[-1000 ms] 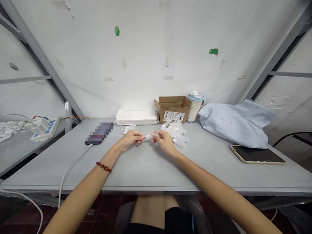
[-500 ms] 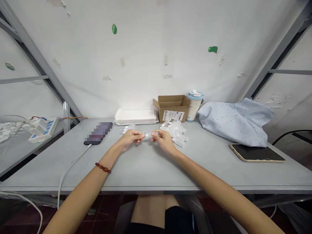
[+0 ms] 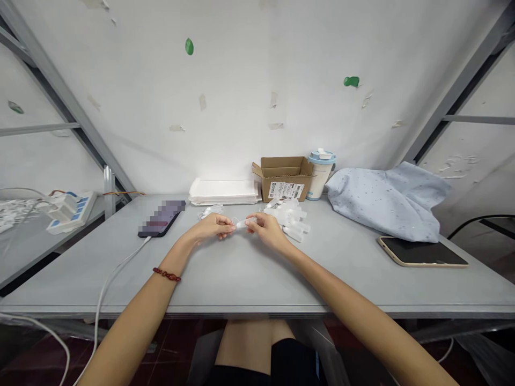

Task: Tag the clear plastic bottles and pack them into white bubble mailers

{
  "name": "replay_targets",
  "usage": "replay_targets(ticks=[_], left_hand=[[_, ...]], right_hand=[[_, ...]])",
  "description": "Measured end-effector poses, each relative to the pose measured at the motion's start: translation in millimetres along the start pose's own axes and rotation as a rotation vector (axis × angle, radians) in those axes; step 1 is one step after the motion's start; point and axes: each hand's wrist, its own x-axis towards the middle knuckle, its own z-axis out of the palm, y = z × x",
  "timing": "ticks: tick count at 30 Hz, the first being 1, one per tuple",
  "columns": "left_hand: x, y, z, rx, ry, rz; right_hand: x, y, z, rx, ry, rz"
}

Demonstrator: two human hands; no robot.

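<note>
A small whitish, translucent plastic tube (image 3: 242, 223) with a thin loop at its left end is held level just above the table. My left hand (image 3: 213, 225) pinches the loop end between thumb and fingers. On the other end, my right hand (image 3: 268, 230) has its thumb and fingertips closed, covering part of the tube. Just beyond my right hand lies a loose pile of similar translucent tubes (image 3: 294, 213). A smaller group of looped tubes (image 3: 211, 211) rests behind my left hand.
A white stack of flat sheets or envelopes (image 3: 224, 192), an open cardboard box (image 3: 285, 177) and a blue-lidded cup (image 3: 320, 174) stand along the wall. Blue cloth (image 3: 386, 198) partly covers a phone (image 3: 424, 253) at right. Another phone (image 3: 161, 219) with a white cable (image 3: 116, 268) lies left.
Both hands and the tube have shifted slightly left. The tube stays between my two hands, and the piles lie as before.
</note>
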Motion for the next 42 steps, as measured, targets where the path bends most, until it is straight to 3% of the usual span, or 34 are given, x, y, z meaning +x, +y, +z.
replay_targets(ticks=[5, 9, 16, 21, 29, 42], left_hand=[[-3, 2, -8.3, 0.05, -0.023, -0.014], [-7, 2, -16.7, 0.092, -0.024, -0.024], [-13, -5, -39.7, 0.15, 0.179, -0.088], [-17, -3, -45.3, 0.155, 0.264, -0.174], [-11, -15, -52.3, 0.203, 0.373, -0.313], [-3, -34, -61.0, 0.234, 0.609, -0.407]], right_hand=[[-2, 3, 1, -0.093, -0.041, -0.059], [-3, 5, 2, -0.3, -0.036, -0.143], [3, 15, -5, -0.614, 0.043, -0.32], [6, 17, -12, -0.776, 0.087, -0.392], [11, 17, -19, -1.048, 0.101, -0.233], [10, 15, -25, -1.185, 0.044, -0.135]])
